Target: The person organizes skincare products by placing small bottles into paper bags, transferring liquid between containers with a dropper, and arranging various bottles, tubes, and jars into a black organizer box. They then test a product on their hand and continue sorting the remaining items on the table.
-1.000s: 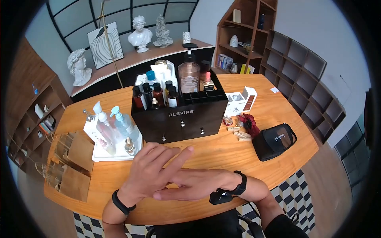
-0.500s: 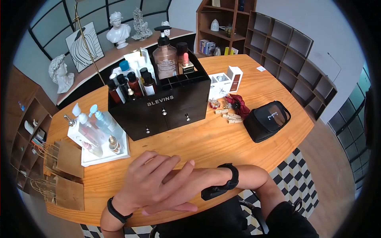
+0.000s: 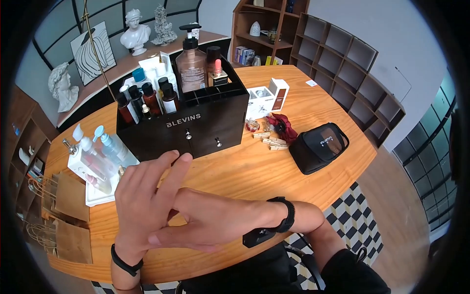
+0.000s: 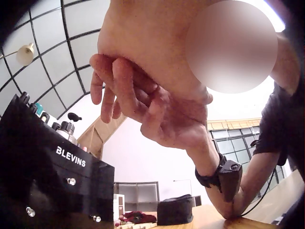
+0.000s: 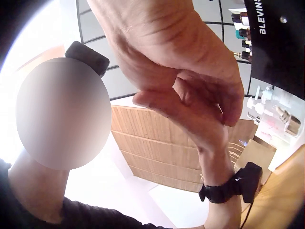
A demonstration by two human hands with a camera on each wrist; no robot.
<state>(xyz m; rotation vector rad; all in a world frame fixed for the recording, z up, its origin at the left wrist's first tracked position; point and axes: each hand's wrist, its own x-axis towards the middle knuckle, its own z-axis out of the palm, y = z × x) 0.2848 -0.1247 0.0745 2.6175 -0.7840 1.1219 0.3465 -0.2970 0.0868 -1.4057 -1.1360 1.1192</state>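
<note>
My left hand point(image 3: 137, 196) and right hand point(image 3: 215, 213) overlap above the front of the wooden table point(image 3: 235, 176), with no object held in either. Fingers of the left hand point away from me, extended and slightly bent, and lie across the right hand's fingers, which are partly hidden. In the left wrist view the right hand point(image 4: 167, 119) shows loosely bent fingers. Ahead of both stands a black cosmetics organizer point(image 3: 210, 122) lettered BLEVINS, filled with bottles and a large pump bottle point(image 3: 192, 71). Left of it, a white tray point(image 3: 100, 197) carries pump bottles.
Brown paper bags point(image 3: 73, 198) stand at the table's left edge. Right of the organizer are white boxes point(image 3: 259, 102), wooden clips point(image 3: 274, 142), a dark red scrunchie point(image 3: 284, 130) and a black case point(image 3: 316, 154). A chequered rug point(image 3: 355, 220) lies under the table.
The head view has swung, so the organizer and tray appear farther left. My overlapping hands have shifted left, and the left fingers now point more directly forward.
</note>
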